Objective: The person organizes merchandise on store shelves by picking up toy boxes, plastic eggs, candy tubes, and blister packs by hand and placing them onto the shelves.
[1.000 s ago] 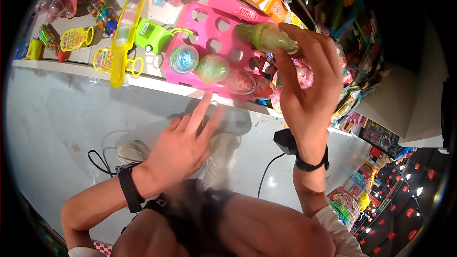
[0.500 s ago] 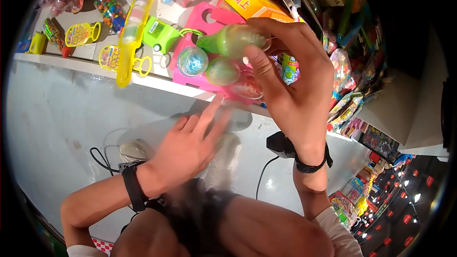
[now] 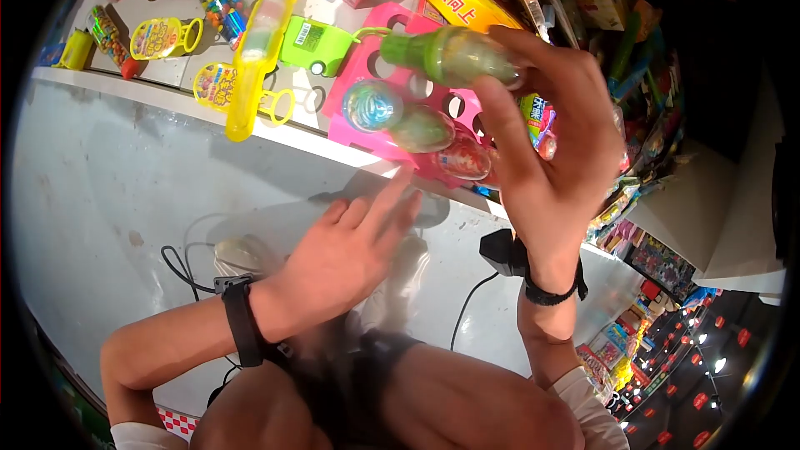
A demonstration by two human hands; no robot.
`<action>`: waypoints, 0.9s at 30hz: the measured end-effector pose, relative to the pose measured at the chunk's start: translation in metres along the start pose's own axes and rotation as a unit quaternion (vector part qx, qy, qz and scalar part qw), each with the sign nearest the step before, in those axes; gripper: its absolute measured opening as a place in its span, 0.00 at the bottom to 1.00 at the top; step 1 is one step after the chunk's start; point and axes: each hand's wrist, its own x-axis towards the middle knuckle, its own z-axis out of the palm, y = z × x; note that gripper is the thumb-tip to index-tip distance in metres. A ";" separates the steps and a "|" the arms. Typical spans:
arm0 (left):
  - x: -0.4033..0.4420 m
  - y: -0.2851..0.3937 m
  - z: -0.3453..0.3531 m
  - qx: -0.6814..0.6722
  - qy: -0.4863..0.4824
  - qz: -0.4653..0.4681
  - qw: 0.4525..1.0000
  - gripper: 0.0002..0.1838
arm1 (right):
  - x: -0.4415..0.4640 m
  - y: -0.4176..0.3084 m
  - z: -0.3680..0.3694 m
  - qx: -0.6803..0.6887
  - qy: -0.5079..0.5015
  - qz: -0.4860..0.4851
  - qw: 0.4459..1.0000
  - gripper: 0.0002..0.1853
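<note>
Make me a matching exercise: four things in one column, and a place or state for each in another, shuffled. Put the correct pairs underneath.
Things
1. Green-and-clear container
2. Left hand
3. Green wheeled toy
4. Pink holder

Places or states
A. Bearing a barcode label
B. Pierced with round holes
C. Held in the right hand
D. Over the floor, with nothing visible in its grasp

Pairs: 1-C, 2-D, 3-A, 4-B

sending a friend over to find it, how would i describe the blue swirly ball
On the white shelf, find the pink rack with round holes, beyond the left hand. In its near row, the ball is leftmost; blue-and-white swirls set it apart from the green dome and red dome to its right.
</note>
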 end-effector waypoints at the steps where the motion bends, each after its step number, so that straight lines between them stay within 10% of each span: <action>1: 0.000 -0.001 0.001 0.000 0.005 0.007 1.000 0.41 | -0.002 -0.002 -0.004 0.048 0.018 -0.005 0.999 0.17; 11: -0.003 -0.004 0.005 -0.004 0.027 0.021 0.999 0.40 | -0.006 -0.013 -0.013 0.112 0.024 0.094 0.989 0.18; 27: -0.003 -0.005 0.008 -0.026 0.039 0.029 0.998 0.40 | 0.017 -0.012 0.013 -0.045 -0.099 -0.052 0.993 0.15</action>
